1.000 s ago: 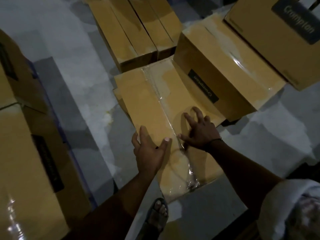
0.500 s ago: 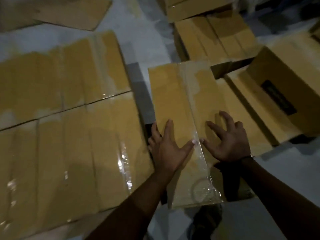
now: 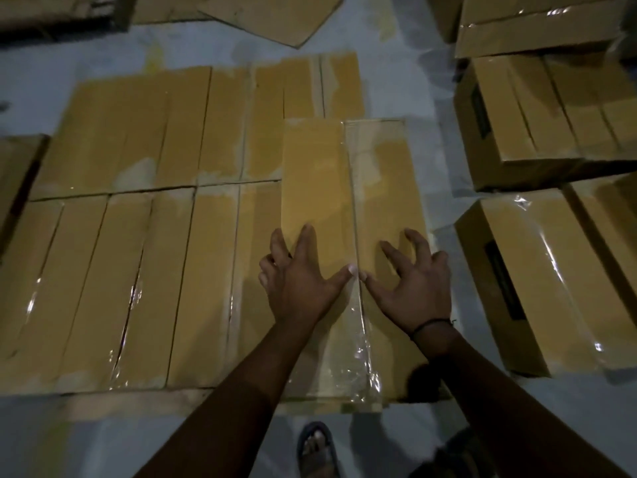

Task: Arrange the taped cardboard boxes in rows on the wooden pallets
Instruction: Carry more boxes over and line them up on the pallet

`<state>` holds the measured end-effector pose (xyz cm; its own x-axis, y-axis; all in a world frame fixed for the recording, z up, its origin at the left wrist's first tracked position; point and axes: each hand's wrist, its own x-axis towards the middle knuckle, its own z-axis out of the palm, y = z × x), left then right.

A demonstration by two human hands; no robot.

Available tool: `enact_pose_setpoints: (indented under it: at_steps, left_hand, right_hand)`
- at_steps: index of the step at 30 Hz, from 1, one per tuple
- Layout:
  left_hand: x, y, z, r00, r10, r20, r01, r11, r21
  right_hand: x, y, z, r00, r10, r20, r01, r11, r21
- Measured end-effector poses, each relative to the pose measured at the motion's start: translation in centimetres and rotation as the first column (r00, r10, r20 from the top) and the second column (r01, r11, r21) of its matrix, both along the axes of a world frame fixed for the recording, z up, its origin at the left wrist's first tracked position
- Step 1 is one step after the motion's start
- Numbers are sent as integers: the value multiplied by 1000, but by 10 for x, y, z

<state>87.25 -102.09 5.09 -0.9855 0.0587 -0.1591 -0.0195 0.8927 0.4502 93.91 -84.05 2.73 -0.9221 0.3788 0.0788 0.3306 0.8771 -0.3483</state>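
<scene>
Carried left since half a second ago: box [image 3: 344, 188], gap to the rows [image 3: 155, 243] now closed, left edge over the rows' right end. Left hand [image 3: 300, 281] spread flat on the box top, palm down, fingers straight and apart, thumb reaching to the taped seam; outer fingers at the box's left edge, grasping nothing. Right hand [image 3: 413, 288] on the right half of the same top, fingers arched, tips pressing the cardboard, thumb tip almost meeting the left thumb at the seam; not closed round anything either. Dark band [image 3: 431, 324] on the right wrist. Under both hands, box long and narrow, lying lengthwise away from the person, clear tape glinting down the middle and over the near end; near end closer to the person than the near row's ends; resting or held up, cannot tell. To the left, two rows of like boxes side by side, tape shining on the near row. Beneath them, a pale strip of pallet [image 3: 138, 403] along the near side. To the right, on the floor [image 3: 431, 74], apart from the rows, spare boxes [image 3: 537, 288], the nearest with a dark label on its side. Far off, a flat cardboard sheet [image 3: 275, 15]. At the bottom, a sandalled foot [image 3: 315, 450] just short of the box's near end.
</scene>
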Motion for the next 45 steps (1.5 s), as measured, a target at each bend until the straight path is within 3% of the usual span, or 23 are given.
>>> enact_pose_setpoints:
  at_steps: [10, 15, 23, 26, 45]
  left_hand:
    - [-5, -38, -33, 999, -37, 30, 37, 999, -10]
    - [18, -60, -22, 984, -76, 161, 64, 995, 77]
    - [99, -96, -7, 964, -4, 265, -62, 968, 241]
    - [105, -96, -8, 955, 63, 289, -143, 954, 264]
    - [109, -105, 5, 950, -12, 313, -75, 962, 262]
  right_hand:
    - [-5, -24, -18, 996, 41, 82, -45, 998, 51]
    - [16, -20, 4, 978, 19, 206, 23, 979, -200]
    - [95, -42, 21, 916, -32, 400, 242, 841, -485]
    - [98, -45, 23, 912, -17, 409, 239, 834, -497]
    - [107, -41, 18, 930, 56, 363, 142, 856, -497]
